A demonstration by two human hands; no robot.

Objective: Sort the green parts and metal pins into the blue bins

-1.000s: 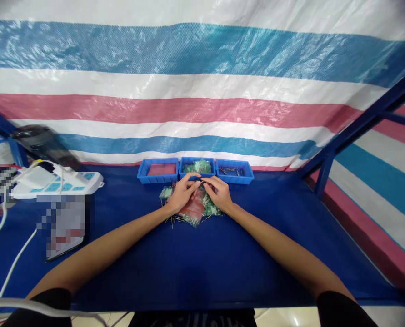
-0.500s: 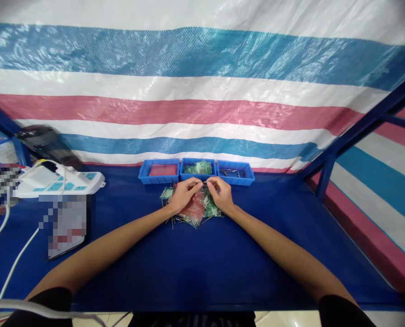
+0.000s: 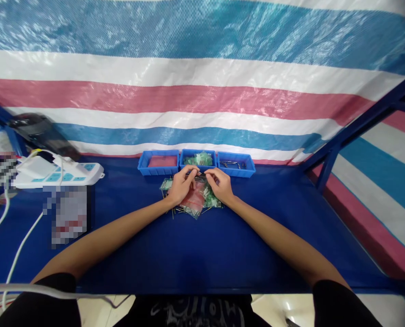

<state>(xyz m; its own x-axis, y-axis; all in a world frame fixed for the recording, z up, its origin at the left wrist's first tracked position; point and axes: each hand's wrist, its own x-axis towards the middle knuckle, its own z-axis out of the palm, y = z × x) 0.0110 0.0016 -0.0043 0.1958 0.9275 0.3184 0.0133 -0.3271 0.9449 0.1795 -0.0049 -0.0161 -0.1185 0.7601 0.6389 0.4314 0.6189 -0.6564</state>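
My left hand [image 3: 182, 185] and my right hand [image 3: 222, 186] are held close together over a pile in the middle of the blue table. Thumb and fingers of each are pinched, with a narrow gap between the two hands. Whatever they pinch is too small to make out. Below them lie a clear bag with pink contents [image 3: 193, 202], green packets [image 3: 211, 198] and thin metal pins [image 3: 173, 211] poking out at the edges. The hands cover part of this pile.
Three blue bins stand behind the pile: one with pink pieces [image 3: 162, 161], one with green packets [image 3: 202, 159], one with thin dark metal parts [image 3: 234, 164]. At the left are a white power strip [image 3: 66, 175], cables, a blurred-out phone-like object [image 3: 69, 215] and a dark bottle-like object [image 3: 42, 134].
My hands have drawn slightly apart at the fingertips, and the left fingers are more lifted. The whole view has tilted downward, so the bins and pile appear higher.
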